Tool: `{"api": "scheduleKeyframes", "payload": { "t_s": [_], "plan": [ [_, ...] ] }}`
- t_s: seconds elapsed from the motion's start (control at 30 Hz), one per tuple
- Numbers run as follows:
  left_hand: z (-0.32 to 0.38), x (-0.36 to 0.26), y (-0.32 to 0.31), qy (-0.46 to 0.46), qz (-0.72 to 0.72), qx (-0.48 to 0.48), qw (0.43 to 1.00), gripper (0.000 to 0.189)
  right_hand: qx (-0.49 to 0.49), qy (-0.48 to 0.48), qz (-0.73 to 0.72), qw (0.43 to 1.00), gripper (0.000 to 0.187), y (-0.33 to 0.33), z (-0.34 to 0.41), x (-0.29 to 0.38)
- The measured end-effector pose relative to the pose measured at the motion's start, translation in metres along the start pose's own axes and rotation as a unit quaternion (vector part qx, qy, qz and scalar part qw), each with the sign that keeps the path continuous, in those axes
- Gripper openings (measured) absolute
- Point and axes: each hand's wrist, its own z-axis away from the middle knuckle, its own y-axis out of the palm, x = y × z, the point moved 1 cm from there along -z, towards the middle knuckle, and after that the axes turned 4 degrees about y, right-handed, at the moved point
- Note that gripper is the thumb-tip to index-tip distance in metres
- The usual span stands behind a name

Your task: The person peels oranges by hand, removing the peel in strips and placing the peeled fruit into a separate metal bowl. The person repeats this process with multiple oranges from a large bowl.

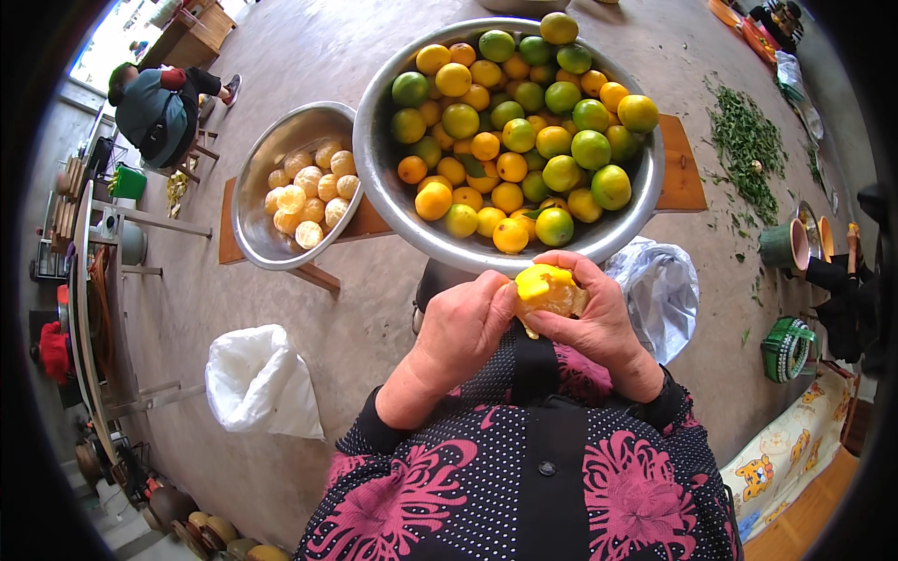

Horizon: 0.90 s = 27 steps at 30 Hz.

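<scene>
Both of my hands meet around a partly peeled citrus fruit (547, 289), with yellow peel still on its top and pale flesh bared below. My left hand (459, 319) pinches the fruit's left side between thumb and forefinger. Fingers of my right hand (596, 312) wrap its right side. Just beyond them, a large metal basin (368, 168) holds many unpeeled green, yellow and orange citrus fruits (519, 133). To its left, a smaller metal bowl (245, 228) contains several peeled fruits (309, 182). A wooden bench (677, 165) supports both.
A white sack (259, 379) stands open on the floor at left, a silvery plastic bag (656, 294) right of my knees. One person (151, 116) sits at upper left; others are at the right edge. Green leaves (751, 140) lie on the floor near a green basket (789, 349).
</scene>
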Motion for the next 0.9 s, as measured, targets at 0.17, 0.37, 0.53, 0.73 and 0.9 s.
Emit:
{"api": "scheduleKeyframes", "payload": {
  "t_s": [0.17,0.37,0.53,0.73,0.9],
  "plan": [
    [0.003,-0.012,-0.017,-0.035,-0.1,0.077,0.991,0.04,-0.002,-0.013,0.046,0.999,0.057,0.003,0.001,0.005],
    [0.006,-0.009,-0.017,-0.007,-0.063,0.072,0.995,0.027,0.023,-0.005,0.095,0.995,0.056,0.009,0.003,0.005],
    [0.011,0.003,-0.017,0.048,-0.038,0.075,0.995,0.016,0.047,0.027,0.08,0.995,0.057,0.008,0.004,0.005],
    [0.015,0.016,-0.016,0.086,-0.068,0.063,0.992,0.012,0.062,0.068,0.036,0.995,0.056,0.014,0.002,0.004],
    [0.014,0.014,-0.013,0.064,-0.054,0.055,0.995,0.015,0.063,-0.007,0.119,0.991,0.054,0.007,0.0,0.006]
  ]
}}
